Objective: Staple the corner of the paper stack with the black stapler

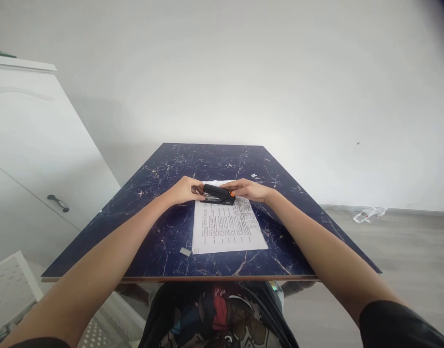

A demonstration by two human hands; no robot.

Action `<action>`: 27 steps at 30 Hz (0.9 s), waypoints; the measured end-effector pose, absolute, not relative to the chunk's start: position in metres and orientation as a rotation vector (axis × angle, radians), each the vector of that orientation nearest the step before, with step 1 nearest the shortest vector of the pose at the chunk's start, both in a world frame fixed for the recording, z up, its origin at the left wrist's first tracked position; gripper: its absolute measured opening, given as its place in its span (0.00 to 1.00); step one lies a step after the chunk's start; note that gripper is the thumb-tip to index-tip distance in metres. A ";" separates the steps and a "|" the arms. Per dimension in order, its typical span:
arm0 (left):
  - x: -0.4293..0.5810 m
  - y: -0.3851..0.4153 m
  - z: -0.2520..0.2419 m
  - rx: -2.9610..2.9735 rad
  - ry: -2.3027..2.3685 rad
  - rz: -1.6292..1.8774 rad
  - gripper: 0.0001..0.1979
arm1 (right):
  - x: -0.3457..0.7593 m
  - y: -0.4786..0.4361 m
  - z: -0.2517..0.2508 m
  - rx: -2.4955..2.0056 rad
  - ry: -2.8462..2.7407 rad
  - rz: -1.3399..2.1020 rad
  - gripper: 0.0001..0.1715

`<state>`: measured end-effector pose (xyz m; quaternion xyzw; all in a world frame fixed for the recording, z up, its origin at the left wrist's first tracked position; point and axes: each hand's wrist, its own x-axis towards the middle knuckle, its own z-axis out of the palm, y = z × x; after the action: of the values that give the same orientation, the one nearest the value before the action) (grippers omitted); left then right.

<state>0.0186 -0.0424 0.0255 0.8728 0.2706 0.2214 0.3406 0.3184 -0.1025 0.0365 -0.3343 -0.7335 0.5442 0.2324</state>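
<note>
A black stapler (pixel 218 194) with an orange end lies across the far edge of a printed sheet of paper (pixel 225 227) on a dark blue marbled table (pixel 156 241). My left hand (pixel 184 189) has its fingers curled round the stapler's left end. My right hand (pixel 249 189) grips the right, orange end, fingers closed over it. Both arms reach forward over the table.
A small grey scrap (pixel 185 251) lies left of the paper near the front edge. A tiny white bit (pixel 254 175) sits at the far right. A white cabinet (pixel 29 159) with a dark handle stands left. A plastic bottle (pixel 369 213) lies on the floor at right.
</note>
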 end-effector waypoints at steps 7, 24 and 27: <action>0.007 -0.034 0.034 2.363 0.789 0.497 0.16 | 0.292 -0.105 0.029 -1.194 -2.250 0.764 0.20; -0.009 -0.020 0.029 2.418 0.813 0.509 0.13 | 0.271 -0.131 0.058 -1.007 -2.211 0.228 0.09; -0.007 -0.021 0.024 2.414 0.769 0.530 0.14 | 0.226 -0.161 0.054 -0.699 -2.345 0.402 0.11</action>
<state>-0.0073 -0.0212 0.0241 0.8971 0.2859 0.1969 0.2732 0.2256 -0.1607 0.0538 -0.2667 -0.8943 0.1535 0.3250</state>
